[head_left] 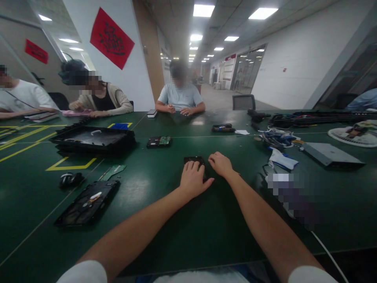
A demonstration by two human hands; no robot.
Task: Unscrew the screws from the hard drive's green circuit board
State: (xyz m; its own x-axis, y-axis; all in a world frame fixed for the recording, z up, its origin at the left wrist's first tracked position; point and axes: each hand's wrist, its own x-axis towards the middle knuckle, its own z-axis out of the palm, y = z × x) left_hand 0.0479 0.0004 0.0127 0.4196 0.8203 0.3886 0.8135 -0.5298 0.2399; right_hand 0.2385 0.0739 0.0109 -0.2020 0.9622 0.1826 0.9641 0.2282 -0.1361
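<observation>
Under my left hand point(192, 180) lies a small dark hard drive point(193, 159), mostly covered, with its far edge showing. The fingers of that hand rest over the drive and the thumb sticks out to the right. Just right of the drive is my right hand point(220, 163), its fingers curled together close to the table. Whatever they may hold is hidden. Another hard drive with a green circuit board point(159, 141) lies farther off to the left.
At left are a black plastic housing point(97, 139), a black casing point(88, 202), a green circuit board point(113, 171) and a black coil point(70, 179). At right are tangled cables point(277, 137), a glove point(283, 158) and a grey metal box point(332, 154). A person point(180, 96) sits opposite.
</observation>
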